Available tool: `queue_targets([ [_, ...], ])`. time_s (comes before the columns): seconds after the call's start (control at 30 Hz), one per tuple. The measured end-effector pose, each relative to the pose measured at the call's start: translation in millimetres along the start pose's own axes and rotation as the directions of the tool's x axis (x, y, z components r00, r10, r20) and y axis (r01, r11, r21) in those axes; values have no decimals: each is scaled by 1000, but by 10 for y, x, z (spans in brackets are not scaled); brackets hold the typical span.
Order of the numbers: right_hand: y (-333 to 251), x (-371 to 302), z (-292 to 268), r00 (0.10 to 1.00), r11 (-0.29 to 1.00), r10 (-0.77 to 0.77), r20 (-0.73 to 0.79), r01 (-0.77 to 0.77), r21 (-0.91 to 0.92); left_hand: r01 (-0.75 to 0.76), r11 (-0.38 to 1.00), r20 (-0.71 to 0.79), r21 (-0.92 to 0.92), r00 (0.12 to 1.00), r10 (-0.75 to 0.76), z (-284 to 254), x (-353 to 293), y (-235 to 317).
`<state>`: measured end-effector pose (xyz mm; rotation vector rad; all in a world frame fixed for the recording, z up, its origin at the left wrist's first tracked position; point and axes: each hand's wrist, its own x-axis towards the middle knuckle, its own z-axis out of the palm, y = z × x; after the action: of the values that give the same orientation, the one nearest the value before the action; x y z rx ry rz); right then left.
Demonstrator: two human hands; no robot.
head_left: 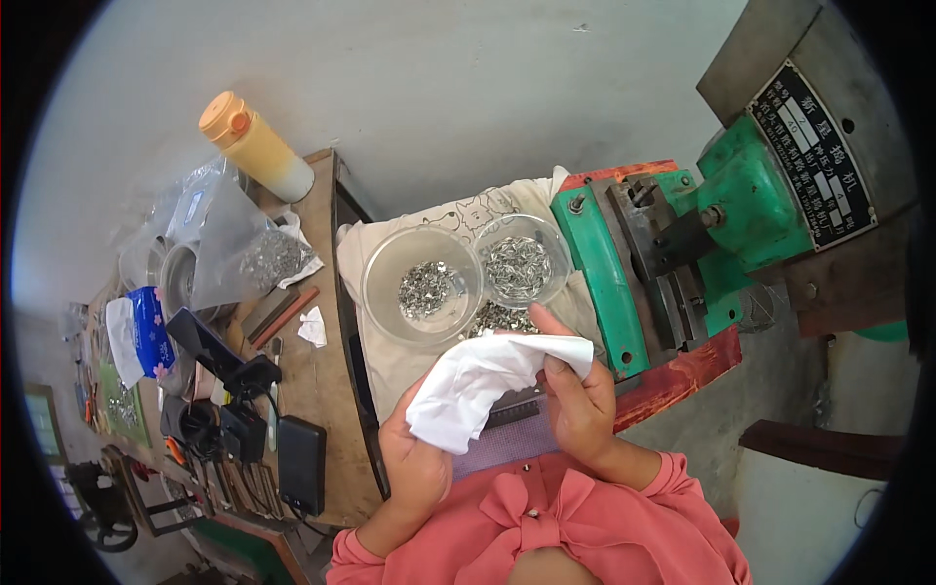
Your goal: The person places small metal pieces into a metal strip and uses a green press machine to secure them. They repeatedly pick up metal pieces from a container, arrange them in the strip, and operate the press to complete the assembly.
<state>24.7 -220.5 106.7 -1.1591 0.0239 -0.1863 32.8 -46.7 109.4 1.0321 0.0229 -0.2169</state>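
Observation:
A white tissue (468,390) stretches between my two hands in front of my chest. My left hand (414,456) grips its lower left end, with the fingers mostly behind the paper. My right hand (583,408) pinches the other end between thumb and fingers. Just beyond the tissue stand two clear round plastic tubs, a larger one (375,317) at left and a smaller one (558,249) at right, both holding small shiny metal parts. More loose metal pieces (502,319) lie on the pale cloth (370,375), partly hidden by the tissue.
A green and black press machine (673,253) stands at the right. On the wooden table (336,429) at left are a yellow bottle (255,146), a blue tissue pack (152,331), plastic bags (219,263), a black power bank (302,465) and a phone (203,341).

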Motion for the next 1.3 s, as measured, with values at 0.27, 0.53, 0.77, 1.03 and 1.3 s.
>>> queue_targets([
  [0.27, 1, 73, -19, 930, 624, -229, 286, 366, -690, 154, 985, -71, -81, 985, -159, 5, 101, -101],
  [0.53, 177, -23, 110, 856, 315, -84, 510, 509, -801, 249, 931, 30, -266, 968, -250, -83, 21, -78],
  [0.77, -67, 103, 117, 866, 432, -292, 406, 498, -752, 198, 954, 468, -224, 881, -72, -156, -23, -39],
  [1.03, -1104, -128, 295, 956, 866, -145, 256, 248, -435, -154, 987, 360, -51, 919, 162, -189, -42, 173],
  [1.3, -1139, -44, 433, 669, 786, -491, 558, 617, -47, -218, 975, 380, 49, 907, 184, -200, -35, 116],
])
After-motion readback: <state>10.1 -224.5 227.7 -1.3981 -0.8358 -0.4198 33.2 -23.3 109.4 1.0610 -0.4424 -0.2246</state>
